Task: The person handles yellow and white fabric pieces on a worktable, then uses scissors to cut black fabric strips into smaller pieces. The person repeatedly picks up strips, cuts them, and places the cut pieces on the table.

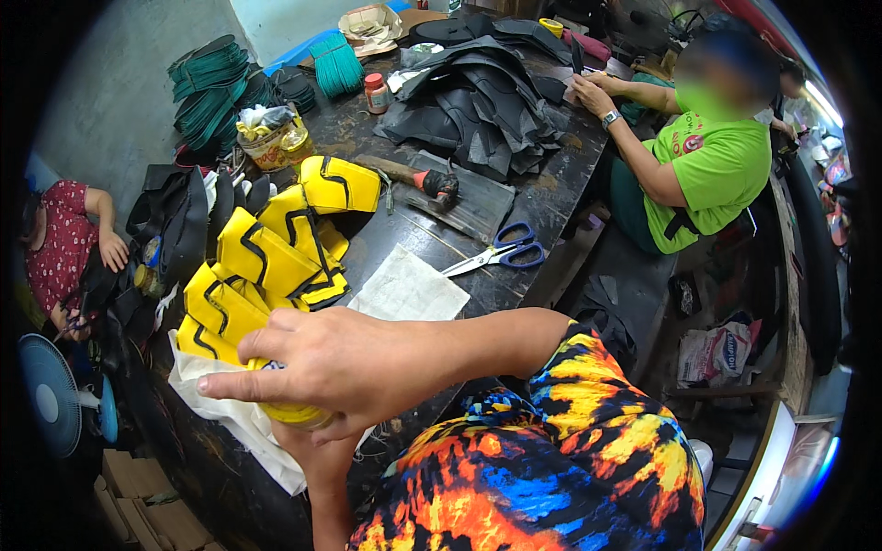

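While both hands were engaged on one container, the yellow jar (301,416) was found over a white cloth (234,424) at the dark worktable (551,188). The right hand (322,372) was partly closed round the jar's upper part, index finger extended; the left hand (320,455) lay beneath, largely hidden, so its grip could not be confirmed.

Just beyond the jar, yellow pieces (262,253) were fanned in a heap, several bearing black zigzag trim; on those, trimming was judged complete. Whether the jar was capped could not be determined, so the work left on it was not established.

Beyond the jar and to its right lay a pale cloth square (409,286) and blue-handled scissors (491,257); farther off, black pieces (482,101) were piled. Well to the jar's right sat a co-worker (712,174) in green.
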`<state>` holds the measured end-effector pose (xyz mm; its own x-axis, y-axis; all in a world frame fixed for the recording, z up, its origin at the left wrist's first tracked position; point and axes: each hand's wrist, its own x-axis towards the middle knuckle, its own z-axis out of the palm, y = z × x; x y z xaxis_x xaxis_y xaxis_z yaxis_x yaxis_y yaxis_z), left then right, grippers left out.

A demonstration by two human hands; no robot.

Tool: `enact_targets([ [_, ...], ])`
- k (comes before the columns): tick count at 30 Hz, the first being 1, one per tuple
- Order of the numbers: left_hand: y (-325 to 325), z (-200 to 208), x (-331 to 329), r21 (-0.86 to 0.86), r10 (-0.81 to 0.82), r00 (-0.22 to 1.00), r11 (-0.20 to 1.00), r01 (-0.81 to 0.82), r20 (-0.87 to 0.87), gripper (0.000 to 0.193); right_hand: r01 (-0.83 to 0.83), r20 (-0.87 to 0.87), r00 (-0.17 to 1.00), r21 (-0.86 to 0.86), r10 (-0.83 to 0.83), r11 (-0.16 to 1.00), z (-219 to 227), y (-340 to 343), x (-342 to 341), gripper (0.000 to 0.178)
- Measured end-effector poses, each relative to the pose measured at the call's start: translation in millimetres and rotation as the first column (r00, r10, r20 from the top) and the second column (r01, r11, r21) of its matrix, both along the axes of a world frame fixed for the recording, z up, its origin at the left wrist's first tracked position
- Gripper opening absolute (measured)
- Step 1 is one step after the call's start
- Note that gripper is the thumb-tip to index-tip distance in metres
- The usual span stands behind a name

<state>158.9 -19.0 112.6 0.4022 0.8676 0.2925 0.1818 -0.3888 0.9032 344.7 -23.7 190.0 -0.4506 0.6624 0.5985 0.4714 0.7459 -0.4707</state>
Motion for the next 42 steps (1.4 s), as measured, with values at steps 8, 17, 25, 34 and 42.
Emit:
enact_targets([
  [8,-13.8,-0.2,-20.5,-0.036,-0.021,0.998,0.999,0.018,-0.061,0.080,-0.140,-0.362,0.924,-0.016,0.124,0.990,-8.6,18.3,-16.1,0.073],
  [17,-11.6,-24.7,1.8,-0.028,-0.231,0.014,-0.058,0.998,0.973,0.111,-0.928,-0.875,0.279,-0.140,0.397,0.345,-22.5,30.6,-25.5,0.099],
  [25,2.9,-11.3,-36.1,-0.467,-0.256,0.925,0.805,0.365,0.281,0.091,-0.433,-0.533,0.829,-0.421,0.169,0.797,-26.8,25.2,-26.1,0.065],
  [34,15.3,-4.9,-57.5,-0.041,0.028,0.998,0.999,-0.026,0.055,0.082,-0.596,-0.582,0.771,-0.515,0.259,0.616,-51.0,38.0,-4.6,0.074],
  [42,14.6,-1.3,-61.5,0.049,0.036,0.986,0.998,-0.028,-0.162,0.083,-0.077,0.000,0.997,-0.184,0.078,0.980,-10.8,32.8,19.6,0.046],
])
